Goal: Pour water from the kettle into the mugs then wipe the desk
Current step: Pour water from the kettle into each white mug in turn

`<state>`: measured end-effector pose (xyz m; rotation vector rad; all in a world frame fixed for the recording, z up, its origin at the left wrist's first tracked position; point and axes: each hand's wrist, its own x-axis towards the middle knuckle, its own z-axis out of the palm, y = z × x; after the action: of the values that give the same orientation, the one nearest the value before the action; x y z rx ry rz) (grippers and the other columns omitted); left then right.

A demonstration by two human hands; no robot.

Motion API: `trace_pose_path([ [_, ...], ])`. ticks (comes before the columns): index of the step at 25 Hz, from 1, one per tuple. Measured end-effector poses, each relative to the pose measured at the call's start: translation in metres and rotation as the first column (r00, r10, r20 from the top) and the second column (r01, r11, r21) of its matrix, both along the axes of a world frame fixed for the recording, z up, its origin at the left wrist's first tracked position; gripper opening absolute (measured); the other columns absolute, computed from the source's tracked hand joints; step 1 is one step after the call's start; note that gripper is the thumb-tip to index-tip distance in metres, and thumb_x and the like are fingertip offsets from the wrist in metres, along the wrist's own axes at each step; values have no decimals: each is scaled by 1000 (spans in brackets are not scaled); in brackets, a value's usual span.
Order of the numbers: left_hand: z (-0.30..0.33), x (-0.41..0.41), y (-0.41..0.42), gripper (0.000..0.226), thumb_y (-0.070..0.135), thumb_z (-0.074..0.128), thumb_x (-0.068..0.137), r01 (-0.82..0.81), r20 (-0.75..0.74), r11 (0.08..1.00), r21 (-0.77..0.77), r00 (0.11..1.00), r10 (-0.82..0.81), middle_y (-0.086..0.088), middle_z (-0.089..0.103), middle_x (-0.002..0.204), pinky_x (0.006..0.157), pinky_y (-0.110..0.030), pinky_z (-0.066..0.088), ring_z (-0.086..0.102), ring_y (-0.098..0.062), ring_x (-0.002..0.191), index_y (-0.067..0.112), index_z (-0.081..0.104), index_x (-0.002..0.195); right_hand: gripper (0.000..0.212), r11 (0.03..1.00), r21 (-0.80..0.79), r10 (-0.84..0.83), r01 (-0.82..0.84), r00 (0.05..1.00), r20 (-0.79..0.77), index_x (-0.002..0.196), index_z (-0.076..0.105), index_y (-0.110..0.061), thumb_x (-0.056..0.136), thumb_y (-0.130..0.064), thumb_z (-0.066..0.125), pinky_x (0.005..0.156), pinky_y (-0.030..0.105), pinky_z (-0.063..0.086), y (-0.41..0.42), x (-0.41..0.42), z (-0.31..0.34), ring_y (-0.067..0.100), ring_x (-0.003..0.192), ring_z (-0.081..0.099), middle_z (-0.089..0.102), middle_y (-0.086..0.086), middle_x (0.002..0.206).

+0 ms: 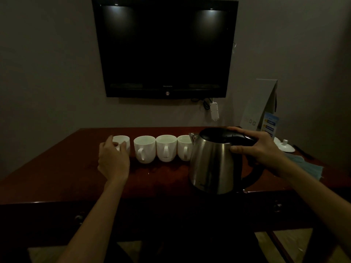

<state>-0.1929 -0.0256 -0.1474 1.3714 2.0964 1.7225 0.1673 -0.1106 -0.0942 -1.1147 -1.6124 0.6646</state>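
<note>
Both hands at work on the dim surface [57, 168].
Left hand [113, 160] fingers curl around the leftmost white mug [121, 142]; right hand [263, 150] grips the steel kettle [212, 164] handle, arm extended.

A dark wooden desk [57, 173] filled the lower half of the frame under a switched-off wall television [165, 48]. Four white mugs stood in a row at centre. The left hand [113, 158] gripped the leftmost mug [121, 142]. At centre right, the right hand [262, 150] held the black handle of a steel kettle [212, 164], its spout beside the rightmost mug [184, 148]. A folded cloth [307, 168] lay at the right edge.
</note>
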Motion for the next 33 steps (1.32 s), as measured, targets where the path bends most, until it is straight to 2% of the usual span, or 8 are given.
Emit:
trace_pose_path([
  [4, -6, -16, 6, 63, 27, 63, 97, -48, 70, 995, -92, 996, 54, -17, 40, 151, 103, -57, 42, 48, -38, 132, 14, 37, 152, 55, 999, 31, -17, 16, 1000, 20, 116, 66, -41, 68, -17, 78, 54, 50, 47, -2, -3, 1, 46, 60, 52, 75, -1, 89],
  [9, -8, -15, 12, 65, 25, 64, 96, 16, 130, 989, -149, 991, 3, -14, 50, 148, 106, -53, 40, 47, -34, 135, 13, 36, 153, 57, 999, 44, -24, 22, 999, 38, 117, 67, -44, 66, -25, 87, 70, 59, 52, -2, -1, 0, 61, 88, 58, 76, -4, 97],
  [17, -11, -14, 23, 52, 28, 61, 98, 46, 85, 973, -228, 996, -27, -18, 57, 138, 98, -53, 45, 55, -38, 126, 8, 46, 144, 57, 998, 51, -31, 31, 999, 16, 113, 69, -49, 68, -16, 79, 53, 44, 49, 0, -1, 0, 45, 59, 56, 75, 8, 98],
  [20, -12, -12, 24, 55, 27, 69, 93, 83, 101, 964, -253, 993, -59, -18, 60, 134, 95, -51, 49, 59, -37, 121, 7, 48, 140, 58, 997, 66, -37, 35, 999, 34, 117, 68, -45, 67, -17, 80, 72, 65, 51, 0, 0, 0, 63, 83, 58, 75, 2, 102],
  [22, -13, -14, 20, 55, 26, 70, 92, 77, 89, 962, -262, 994, -56, -17, 59, 134, 95, -50, 48, 58, -36, 122, 7, 48, 139, 58, 998, 53, -35, 32, 998, 52, 118, 67, -43, 68, -17, 79, 74, 69, 48, -1, -1, 0, 67, 89, 54, 75, -6, 101],
  [28, -14, -35, 9, 94, 41, 83, 77, 90, 107, 940, -328, 993, -57, -19, 48, 148, 104, -57, 41, 47, -39, 135, 9, 35, 152, 58, 999, 21, -43, 42, 999, 21, 119, 67, -41, 68, -17, 79, 59, 45, 48, -2, -3, 3, 54, 70, 55, 74, 2, 101],
  [30, -16, -41, 6, 88, 47, 83, 75, 114, 71, 935, -335, 993, -95, -18, 55, 141, 98, -55, 46, 53, -39, 127, 9, 45, 145, 58, 999, 11, -35, 35, 999, 29, 120, 65, -39, 68, -18, 78, 63, 47, 53, -3, -3, 4, 49, 79, 62, 74, -2, 101],
  [33, -18, -45, -2, 75, 49, 83, 72, 145, 33, 941, -307, 989, -142, -14, 65, 127, 89, -51, 52, 61, -35, 114, 10, 59, 132, 57, 1000, -6, -30, 30, 999, 18, 118, 64, -40, 68, -17, 77, 49, 40, 48, -5, -4, 5, 44, 66, 56, 75, -9, 90],
])
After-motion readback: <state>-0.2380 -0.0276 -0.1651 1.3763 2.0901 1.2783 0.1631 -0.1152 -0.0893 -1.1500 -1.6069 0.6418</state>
